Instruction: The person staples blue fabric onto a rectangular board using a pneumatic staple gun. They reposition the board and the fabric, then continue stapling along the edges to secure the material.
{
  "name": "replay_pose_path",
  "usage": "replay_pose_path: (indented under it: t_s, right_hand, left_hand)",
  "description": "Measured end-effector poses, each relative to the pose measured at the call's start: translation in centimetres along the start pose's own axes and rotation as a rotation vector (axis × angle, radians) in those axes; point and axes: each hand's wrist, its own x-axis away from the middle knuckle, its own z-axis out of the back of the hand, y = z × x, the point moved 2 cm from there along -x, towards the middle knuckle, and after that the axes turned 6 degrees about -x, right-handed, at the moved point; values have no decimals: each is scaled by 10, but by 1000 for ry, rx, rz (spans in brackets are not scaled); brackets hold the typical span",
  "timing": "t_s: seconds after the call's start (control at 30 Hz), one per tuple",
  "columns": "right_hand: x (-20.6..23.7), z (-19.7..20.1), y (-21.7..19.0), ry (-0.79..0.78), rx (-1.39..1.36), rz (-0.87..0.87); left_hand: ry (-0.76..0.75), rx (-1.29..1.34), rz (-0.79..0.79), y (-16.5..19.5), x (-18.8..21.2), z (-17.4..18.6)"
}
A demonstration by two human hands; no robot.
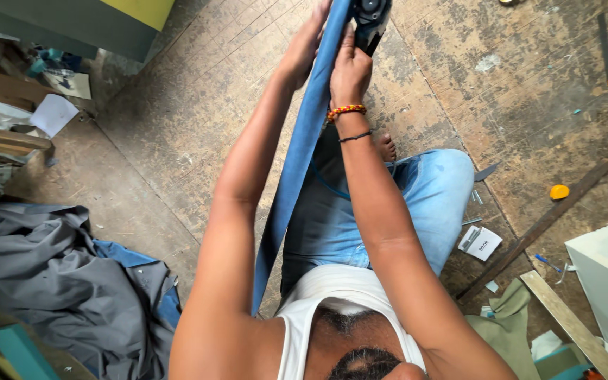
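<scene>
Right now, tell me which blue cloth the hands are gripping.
The long blue strip stretched between the left hand and right hand, not the blue cloth under the grey heap on the floor.

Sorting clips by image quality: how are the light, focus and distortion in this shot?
Head view: soft even daylight, no glare; right hand, left hand and blue strip sharp; wide-angle lens stretches the arms; black tool cut off by the top edge.

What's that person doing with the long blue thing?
A person sits on a worn wooden floor, both arms stretched forward. The left hand and right hand grip a long blue strip that runs from near the chest up to a dark tool at the top edge. Grey cloth lies heaped to one side, wooden slats and scraps to the other.
</scene>
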Motion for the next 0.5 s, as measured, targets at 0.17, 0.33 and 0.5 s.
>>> replay_pose_path:
  t_s: [0.17, 0.33, 0.5]
  right_hand:
    - [-1, -7, 2, 140, 458, 20]
    - [-1, -6, 8, 133, 333, 153]
    - [-4, 0, 16, 115, 310, 84]
  left_hand:
    - [-78, 48, -136, -9, 0, -1]
    - [-104, -187, -339, 5, 15, -1]
    - [-144, -516, -427, 19, 25, -3]
